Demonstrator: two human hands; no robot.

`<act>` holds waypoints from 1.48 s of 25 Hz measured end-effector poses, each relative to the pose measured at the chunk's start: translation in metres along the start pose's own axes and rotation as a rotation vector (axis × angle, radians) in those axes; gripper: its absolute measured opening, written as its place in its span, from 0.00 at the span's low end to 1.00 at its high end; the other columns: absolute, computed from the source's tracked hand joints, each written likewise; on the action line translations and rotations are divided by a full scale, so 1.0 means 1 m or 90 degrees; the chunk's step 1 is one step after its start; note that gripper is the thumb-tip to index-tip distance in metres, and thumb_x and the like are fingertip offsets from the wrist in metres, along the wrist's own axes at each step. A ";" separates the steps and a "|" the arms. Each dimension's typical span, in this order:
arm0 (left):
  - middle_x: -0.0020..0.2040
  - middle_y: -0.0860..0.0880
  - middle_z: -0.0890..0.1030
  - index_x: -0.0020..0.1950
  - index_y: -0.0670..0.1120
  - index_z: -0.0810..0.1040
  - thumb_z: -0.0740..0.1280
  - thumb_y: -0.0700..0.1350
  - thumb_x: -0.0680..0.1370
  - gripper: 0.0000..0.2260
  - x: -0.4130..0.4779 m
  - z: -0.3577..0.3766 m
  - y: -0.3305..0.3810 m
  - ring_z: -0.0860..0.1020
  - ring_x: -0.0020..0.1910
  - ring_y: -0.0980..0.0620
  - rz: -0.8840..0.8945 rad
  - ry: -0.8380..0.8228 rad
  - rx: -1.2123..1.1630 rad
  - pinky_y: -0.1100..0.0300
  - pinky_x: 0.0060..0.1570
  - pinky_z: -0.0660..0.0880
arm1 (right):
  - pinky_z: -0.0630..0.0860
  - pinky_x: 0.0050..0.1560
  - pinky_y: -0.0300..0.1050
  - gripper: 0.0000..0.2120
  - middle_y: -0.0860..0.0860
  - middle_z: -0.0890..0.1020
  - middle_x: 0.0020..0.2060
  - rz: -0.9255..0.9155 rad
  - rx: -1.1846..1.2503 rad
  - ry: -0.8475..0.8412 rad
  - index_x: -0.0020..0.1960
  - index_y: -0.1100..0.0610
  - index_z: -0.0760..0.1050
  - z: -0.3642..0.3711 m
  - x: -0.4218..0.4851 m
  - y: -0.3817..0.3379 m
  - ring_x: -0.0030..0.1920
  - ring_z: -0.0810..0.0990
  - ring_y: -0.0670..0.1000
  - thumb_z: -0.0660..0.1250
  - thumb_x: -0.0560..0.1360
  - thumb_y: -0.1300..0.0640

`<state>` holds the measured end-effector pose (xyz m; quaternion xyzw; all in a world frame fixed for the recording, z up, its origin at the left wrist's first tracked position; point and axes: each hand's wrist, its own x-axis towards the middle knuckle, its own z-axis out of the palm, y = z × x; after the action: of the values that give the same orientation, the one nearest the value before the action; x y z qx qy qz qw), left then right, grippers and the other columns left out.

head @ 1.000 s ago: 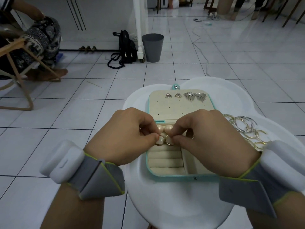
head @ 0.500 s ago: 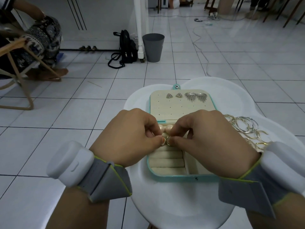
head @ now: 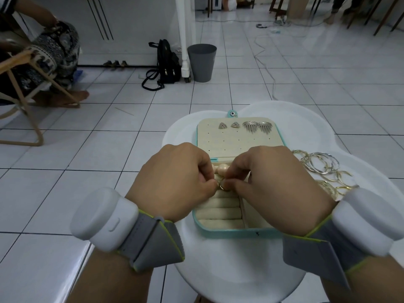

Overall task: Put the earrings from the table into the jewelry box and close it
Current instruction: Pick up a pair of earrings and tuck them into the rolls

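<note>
An open teal jewelry box [head: 220, 231] with a cream lining lies on the white table [head: 238, 265]. Its lid panel holds two small triangular studs [head: 229, 125] and two silver fan earrings [head: 258, 126]. Over the ring rolls, my left hand [head: 175, 182] and my right hand [head: 275, 184] meet fingertip to fingertip and pinch a small gold hoop earring [head: 222, 185]. Two pearl earrings [head: 221, 167] sit just behind the fingers. A heap of gold and silver hoop earrings [head: 323, 169] lies on the table right of the box.
The table is small and cloud-shaped, with tiled floor all around. A grey bin [head: 201, 62] and a black backpack [head: 167, 64] stand far behind. A seated person [head: 50, 55] on a wooden chair is at the far left.
Both hands stay together over the box, working the small hoop slightly lower toward the ring rolls. The box and the other earrings have not moved.
</note>
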<state>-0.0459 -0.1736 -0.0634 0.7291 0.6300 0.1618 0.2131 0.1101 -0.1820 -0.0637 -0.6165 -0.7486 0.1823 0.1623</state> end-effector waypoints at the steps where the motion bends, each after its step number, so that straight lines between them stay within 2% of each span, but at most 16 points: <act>1: 0.29 0.55 0.80 0.36 0.52 0.81 0.71 0.47 0.68 0.01 0.000 0.000 0.001 0.79 0.36 0.56 -0.001 -0.001 0.005 0.54 0.43 0.79 | 0.76 0.48 0.48 0.05 0.47 0.83 0.41 -0.001 -0.003 -0.001 0.43 0.47 0.81 0.001 0.000 -0.001 0.43 0.78 0.50 0.69 0.70 0.47; 5: 0.29 0.55 0.80 0.36 0.51 0.81 0.71 0.47 0.67 0.01 0.001 0.000 0.003 0.79 0.37 0.55 -0.018 0.001 -0.001 0.55 0.44 0.79 | 0.77 0.47 0.48 0.05 0.47 0.82 0.40 -0.007 -0.005 0.000 0.43 0.48 0.81 0.001 0.000 0.000 0.43 0.78 0.49 0.69 0.70 0.48; 10: 0.29 0.57 0.81 0.38 0.53 0.82 0.73 0.52 0.67 0.04 -0.002 -0.006 0.001 0.79 0.35 0.60 -0.033 -0.025 -0.008 0.60 0.41 0.78 | 0.77 0.44 0.46 0.06 0.46 0.81 0.36 -0.012 0.019 -0.003 0.42 0.49 0.81 -0.004 -0.004 0.003 0.38 0.77 0.46 0.68 0.70 0.48; 15: 0.30 0.56 0.81 0.37 0.52 0.82 0.73 0.53 0.65 0.06 -0.002 -0.003 0.003 0.80 0.39 0.55 -0.055 -0.004 0.011 0.55 0.44 0.79 | 0.77 0.43 0.46 0.06 0.45 0.79 0.36 -0.024 -0.001 0.019 0.42 0.49 0.80 -0.001 -0.003 0.001 0.39 0.76 0.47 0.68 0.69 0.49; 21: 0.31 0.53 0.81 0.32 0.51 0.79 0.68 0.56 0.58 0.11 -0.002 -0.002 0.005 0.80 0.37 0.53 -0.101 0.006 0.033 0.55 0.41 0.79 | 0.72 0.42 0.41 0.04 0.43 0.74 0.33 -0.036 0.001 0.019 0.42 0.48 0.80 0.001 -0.002 0.001 0.38 0.73 0.44 0.69 0.69 0.50; 25: 0.34 0.53 0.81 0.36 0.51 0.80 0.70 0.52 0.62 0.07 -0.002 -0.002 0.009 0.79 0.39 0.51 -0.090 0.014 0.081 0.57 0.42 0.78 | 0.70 0.42 0.40 0.04 0.43 0.75 0.34 -0.037 -0.002 0.015 0.43 0.48 0.80 0.001 -0.003 0.001 0.39 0.72 0.45 0.68 0.70 0.50; 31: 0.34 0.54 0.80 0.39 0.54 0.82 0.70 0.52 0.67 0.05 -0.001 -0.001 0.008 0.79 0.41 0.51 -0.074 0.004 0.092 0.59 0.41 0.76 | 0.71 0.43 0.40 0.05 0.45 0.79 0.40 -0.027 0.004 -0.002 0.46 0.47 0.81 0.000 -0.002 0.000 0.41 0.74 0.46 0.68 0.71 0.50; 37: 0.35 0.54 0.81 0.41 0.54 0.83 0.70 0.52 0.68 0.05 -0.001 -0.001 0.006 0.80 0.41 0.51 -0.073 -0.009 0.076 0.55 0.44 0.78 | 0.74 0.46 0.46 0.06 0.48 0.78 0.43 -0.053 -0.032 -0.019 0.47 0.47 0.81 0.001 -0.001 -0.003 0.43 0.77 0.51 0.66 0.73 0.51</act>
<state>-0.0415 -0.1753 -0.0594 0.7041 0.6779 0.1066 0.1826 0.1073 -0.1839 -0.0633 -0.5860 -0.7801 0.1657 0.1434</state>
